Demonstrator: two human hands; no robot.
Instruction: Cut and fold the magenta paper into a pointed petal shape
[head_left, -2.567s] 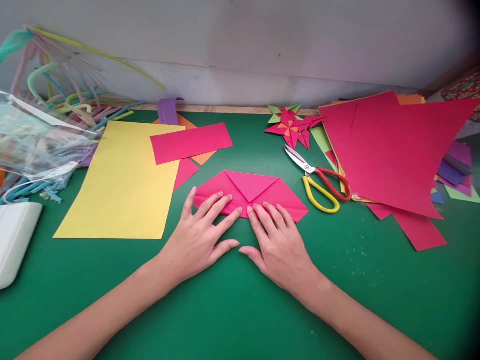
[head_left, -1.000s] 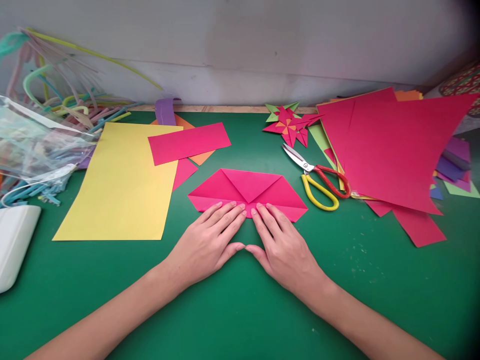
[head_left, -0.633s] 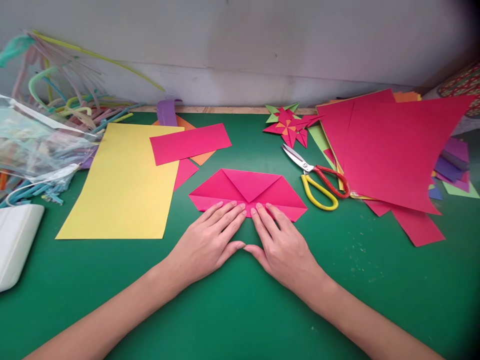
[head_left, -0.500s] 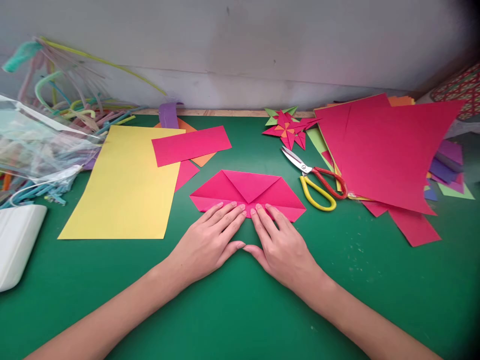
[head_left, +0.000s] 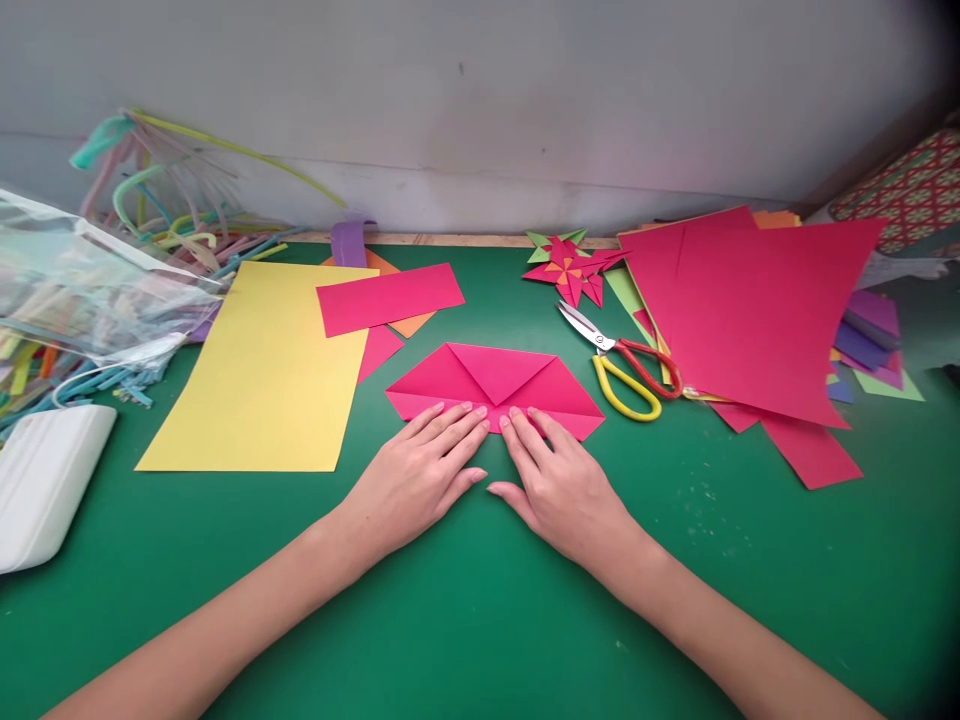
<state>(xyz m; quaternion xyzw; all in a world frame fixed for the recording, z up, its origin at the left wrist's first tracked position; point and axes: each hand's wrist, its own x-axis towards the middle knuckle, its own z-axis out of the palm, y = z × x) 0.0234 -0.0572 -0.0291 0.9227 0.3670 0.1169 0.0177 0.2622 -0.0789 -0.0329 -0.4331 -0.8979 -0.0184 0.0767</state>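
Observation:
A folded pink-red sheet of paper (head_left: 504,372) lies flat on the green tabletop (head_left: 480,610), with a triangular flap pointing toward me and slanted sides. My left hand (head_left: 427,465) rests on the left part of its near edge, fingers stretched out. My right hand (head_left: 559,475) lies flat on the near edge just right of the middle. The fingertips of both hands press the paper and cover part of that edge. Both thumbs touch down on the table below it, a small gap between them. Neither hand grips anything.
Yellow paper (head_left: 262,380) and a red strip (head_left: 394,298) lie on the left. Scissors (head_left: 619,370) with red and yellow handles sit right, below folded paper flowers (head_left: 566,268). Red sheets (head_left: 750,320) are stacked far right. Pipe cleaners (head_left: 172,230) and a white object (head_left: 56,480) occupy the left.
The camera view has shifted slightly. My thumbs have come a little apart, while my fingers stay on the near edge of the folded paper.

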